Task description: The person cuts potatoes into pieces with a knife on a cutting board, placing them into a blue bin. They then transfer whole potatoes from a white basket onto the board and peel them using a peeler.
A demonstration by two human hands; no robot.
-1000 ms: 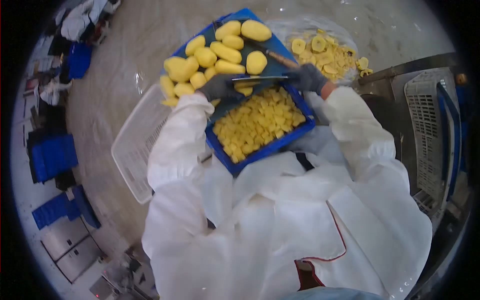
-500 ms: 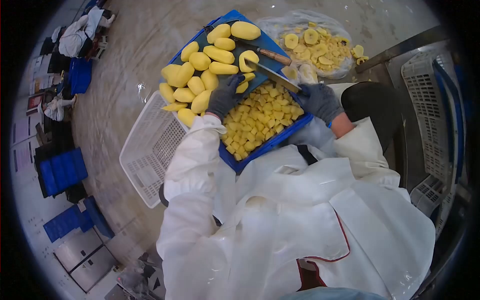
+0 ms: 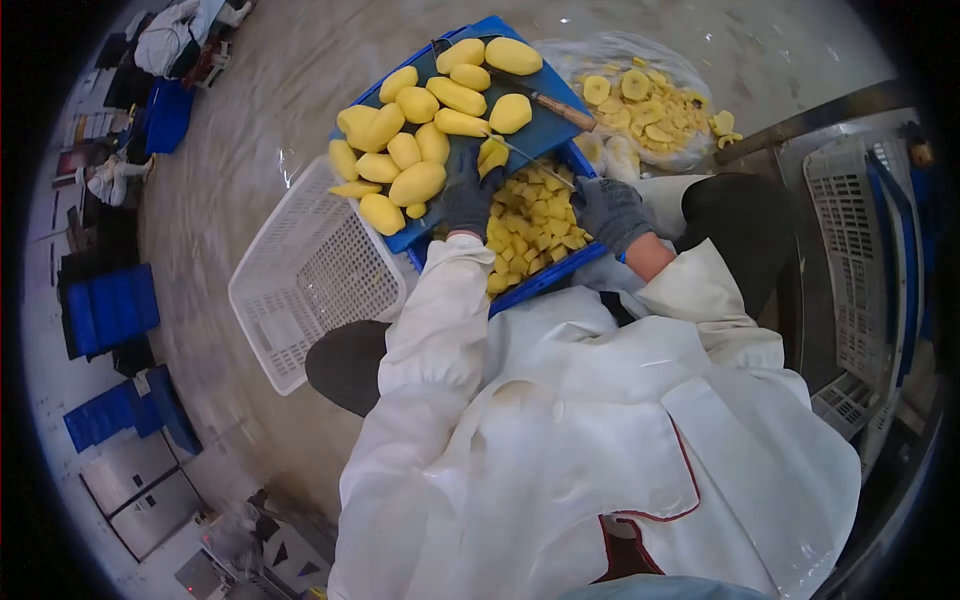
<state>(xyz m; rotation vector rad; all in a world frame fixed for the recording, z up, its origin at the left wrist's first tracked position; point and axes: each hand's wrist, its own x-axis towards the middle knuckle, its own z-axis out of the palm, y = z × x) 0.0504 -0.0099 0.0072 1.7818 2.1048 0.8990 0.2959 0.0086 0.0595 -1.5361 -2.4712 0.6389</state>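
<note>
My gloved left hand [image 3: 468,196] is closed on a potato piece [image 3: 492,156] at the near edge of the blue board [image 3: 548,128]. In my gloved right hand [image 3: 612,212] is the handle of a knife [image 3: 532,160], whose blade points left toward that piece. Whole peeled potatoes [image 3: 418,184] lie over the left and far part of the board. Below it, cut potato chunks [image 3: 535,225] fill a blue crate [image 3: 545,281]. A second knife with a wooden handle [image 3: 565,111] rests on the board.
An empty white basket [image 3: 300,270] stands at the left. Beyond the board, a clear plastic bag [image 3: 690,75] holds peelings and slices. White crates [image 3: 850,230] stand at the right beside a metal frame. Other people [image 3: 170,40] are far off at the upper left.
The view has shifted a little. My left hand has moved down over the chunks with the potato piece. The knife blade is now turned more edge-on, beside that piece.
</note>
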